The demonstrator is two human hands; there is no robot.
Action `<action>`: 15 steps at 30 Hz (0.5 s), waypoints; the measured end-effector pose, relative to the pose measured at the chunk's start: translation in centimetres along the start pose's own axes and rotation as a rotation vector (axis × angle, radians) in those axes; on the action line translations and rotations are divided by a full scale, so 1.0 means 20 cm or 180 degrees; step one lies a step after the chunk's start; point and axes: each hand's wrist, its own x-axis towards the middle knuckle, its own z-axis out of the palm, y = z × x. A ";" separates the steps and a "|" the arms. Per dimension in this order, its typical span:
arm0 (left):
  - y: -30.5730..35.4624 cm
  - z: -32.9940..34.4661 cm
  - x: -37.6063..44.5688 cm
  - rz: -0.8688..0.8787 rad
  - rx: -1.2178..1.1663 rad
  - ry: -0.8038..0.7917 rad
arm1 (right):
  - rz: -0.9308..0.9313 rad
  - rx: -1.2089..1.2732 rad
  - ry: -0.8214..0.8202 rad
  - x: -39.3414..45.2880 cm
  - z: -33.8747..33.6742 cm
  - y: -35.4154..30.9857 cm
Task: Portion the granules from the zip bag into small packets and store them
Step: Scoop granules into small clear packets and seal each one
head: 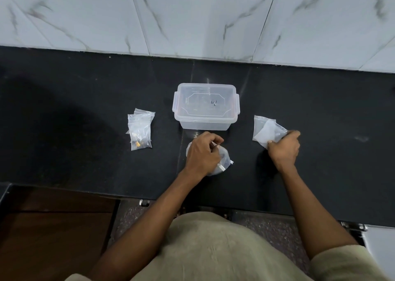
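Head view shows the left hand (203, 152) curled round the mouth of the zip bag (222, 163) at six o'clock of the lidded clear container (206, 106), while the right hand (283, 147) pinches one small packet (268, 132) from the stack at three o'clock. Filled packets (140, 131) seem to lie at nine o'clock. Judging by this, a fresh packet is being fetched; next it needs opening and bringing to the bag's mouth.

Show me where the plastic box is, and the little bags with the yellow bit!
plastic box (205, 103), head view, middle of its clear lid.
little bags (140, 131), head view, front of the top bag.
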 end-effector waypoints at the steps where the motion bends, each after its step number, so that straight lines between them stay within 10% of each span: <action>1: 0.00 0.00 0.00 -0.0003 -0.0002 0.0000 | 0.0060 0.0087 -0.0008 -0.01 -0.01 -0.01; 15: 0.10 -0.06 0.01 0.0138 -0.0454 0.0267 | -0.1227 0.1314 -0.0082 -0.31 -0.09 -0.21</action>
